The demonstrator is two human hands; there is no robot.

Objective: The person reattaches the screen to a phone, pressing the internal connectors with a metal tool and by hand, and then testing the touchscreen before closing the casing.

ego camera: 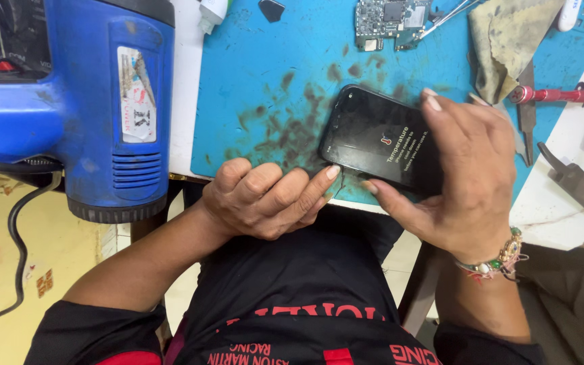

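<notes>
Blue and smudged with dark marks, a rubber work mat (272, 40) is covering most of the white tabletop (549, 203). A big blue plastic heat gun (103, 101) is hanging close to the camera on the left, with its black cord trailing down. Next in size, a flat black smartphone (373, 138) is lying on the mat at the near edge, and its screen is glowing with a small warning picture. It is looking whole, with the screen still on its body. The right hand (468, 176) is spreading over the phone's right side and pressing it down. The left hand (265, 199) is curling into a loose fist, with its thumb tip touching the phone's bottom edge where a thin dark sliver is sticking out. Farther back, a green circuit board (390, 20) and a red-handled tool (552, 94) are lying apart from the phone.
</notes>
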